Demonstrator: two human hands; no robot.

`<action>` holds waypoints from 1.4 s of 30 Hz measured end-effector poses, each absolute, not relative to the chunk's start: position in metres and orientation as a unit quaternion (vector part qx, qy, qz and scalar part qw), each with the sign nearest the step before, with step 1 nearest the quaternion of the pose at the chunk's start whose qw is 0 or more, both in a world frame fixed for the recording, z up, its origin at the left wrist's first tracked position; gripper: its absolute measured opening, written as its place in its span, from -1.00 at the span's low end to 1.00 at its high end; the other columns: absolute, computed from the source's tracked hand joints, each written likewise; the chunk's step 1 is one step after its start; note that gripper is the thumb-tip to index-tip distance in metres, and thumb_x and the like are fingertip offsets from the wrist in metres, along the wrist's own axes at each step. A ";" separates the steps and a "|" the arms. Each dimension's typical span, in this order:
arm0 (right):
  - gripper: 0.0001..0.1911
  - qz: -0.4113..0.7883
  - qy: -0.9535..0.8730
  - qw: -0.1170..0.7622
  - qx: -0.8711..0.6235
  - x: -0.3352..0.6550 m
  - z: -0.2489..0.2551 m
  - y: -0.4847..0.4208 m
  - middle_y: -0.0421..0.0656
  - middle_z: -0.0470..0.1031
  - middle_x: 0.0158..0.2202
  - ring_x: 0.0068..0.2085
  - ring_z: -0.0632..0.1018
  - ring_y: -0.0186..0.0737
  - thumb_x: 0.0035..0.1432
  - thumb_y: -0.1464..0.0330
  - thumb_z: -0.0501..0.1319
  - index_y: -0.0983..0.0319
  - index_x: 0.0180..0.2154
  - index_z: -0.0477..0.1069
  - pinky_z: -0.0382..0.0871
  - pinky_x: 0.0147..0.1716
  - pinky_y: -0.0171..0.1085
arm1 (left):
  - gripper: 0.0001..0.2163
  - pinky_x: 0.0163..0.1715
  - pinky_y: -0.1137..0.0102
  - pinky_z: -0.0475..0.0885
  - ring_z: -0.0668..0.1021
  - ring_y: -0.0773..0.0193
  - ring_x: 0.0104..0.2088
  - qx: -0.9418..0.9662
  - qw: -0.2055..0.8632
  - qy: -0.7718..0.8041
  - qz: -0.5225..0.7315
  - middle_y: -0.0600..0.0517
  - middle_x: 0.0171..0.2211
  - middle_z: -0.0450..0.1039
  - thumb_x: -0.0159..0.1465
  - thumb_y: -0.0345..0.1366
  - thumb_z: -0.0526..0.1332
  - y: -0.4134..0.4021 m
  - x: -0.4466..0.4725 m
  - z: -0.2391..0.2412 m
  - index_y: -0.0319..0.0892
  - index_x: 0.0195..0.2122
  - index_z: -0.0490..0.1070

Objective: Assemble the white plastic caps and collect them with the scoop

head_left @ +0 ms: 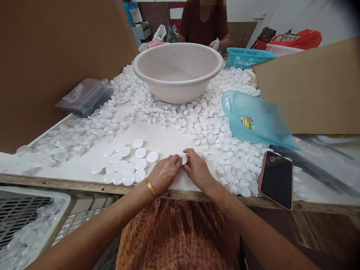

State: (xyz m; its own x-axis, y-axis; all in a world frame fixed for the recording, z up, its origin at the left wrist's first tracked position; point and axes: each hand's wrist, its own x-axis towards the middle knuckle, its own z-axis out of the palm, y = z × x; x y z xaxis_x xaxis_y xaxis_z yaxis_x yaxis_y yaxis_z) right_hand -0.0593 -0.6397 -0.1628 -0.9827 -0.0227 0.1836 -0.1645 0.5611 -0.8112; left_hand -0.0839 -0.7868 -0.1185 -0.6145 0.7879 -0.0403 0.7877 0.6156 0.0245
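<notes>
Near the table's front edge, my left hand (168, 169) and my right hand (197, 168) meet around one small white round cap (184, 160). The fingers of both hands are closed on its rim, and its flat face shows between them. A gold bracelet (150, 187) circles my left wrist. To the left of my hands lies a group of similar white discs (128, 177), flat side up, some touching or overlapping. Loose white caps (237, 168), many with the hollow side showing, are heaped to the right of my right hand.
A big white basin (180, 92) stands among the caps. Right are a blue translucent plastic board (258, 116), a phone (276, 180) over the edge and cardboard (315, 90). A plastic-wrapped packet (87, 95) lies left; a crate (60, 198) holds caps below. A gloved co-worker (204, 26) sits opposite.
</notes>
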 end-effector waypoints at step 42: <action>-0.82 0.216 -0.967 0.133 -0.008 -0.043 -0.119 -0.583 -0.07 0.35 -0.17 -0.12 0.33 -0.15 0.18 0.37 0.07 0.23 -0.17 0.34 0.17 -0.18 -0.20 | -0.73 0.10 -0.18 -0.09 0.34 -0.05 0.05 0.340 -0.121 0.932 0.030 -0.14 -0.10 0.41 0.21 -0.46 0.02 -0.825 -0.081 -0.103 -0.20 -0.12 0.41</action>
